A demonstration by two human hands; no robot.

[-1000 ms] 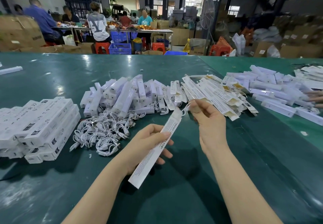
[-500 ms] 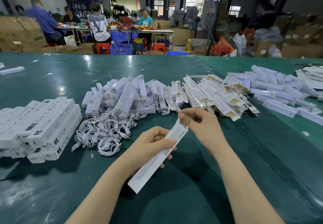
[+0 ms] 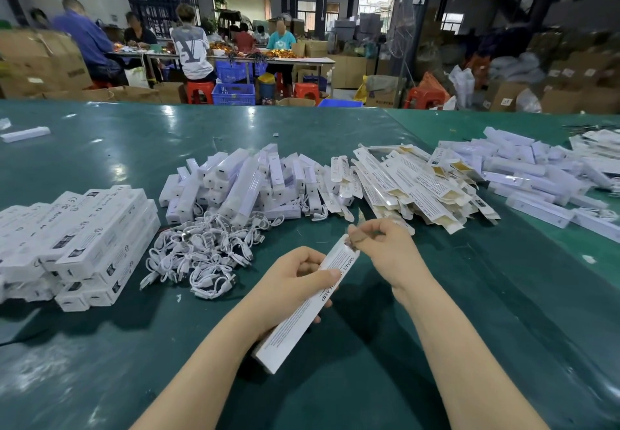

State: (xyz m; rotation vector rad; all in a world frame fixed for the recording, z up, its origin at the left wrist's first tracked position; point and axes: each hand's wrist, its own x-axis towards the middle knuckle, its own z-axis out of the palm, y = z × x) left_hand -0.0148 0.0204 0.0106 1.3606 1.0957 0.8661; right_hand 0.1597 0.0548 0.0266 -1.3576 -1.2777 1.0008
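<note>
Long white printed cardboard box [image 3: 303,309] gripped in left hand [image 3: 288,282]; end flap [image 3: 351,241] pinched by right hand [image 3: 385,248], probably being closed; tucking in is called for next.

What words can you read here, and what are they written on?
"SMART" and "LAMP": on the white box held in the left hand; its thumb hides the middle.
"CE", "RoHS": on the stacked boxes at the left.
"LV": big letters on a seated person's shirt.
Fine print on the white box and on the flat cartons: too small to read.
</note>
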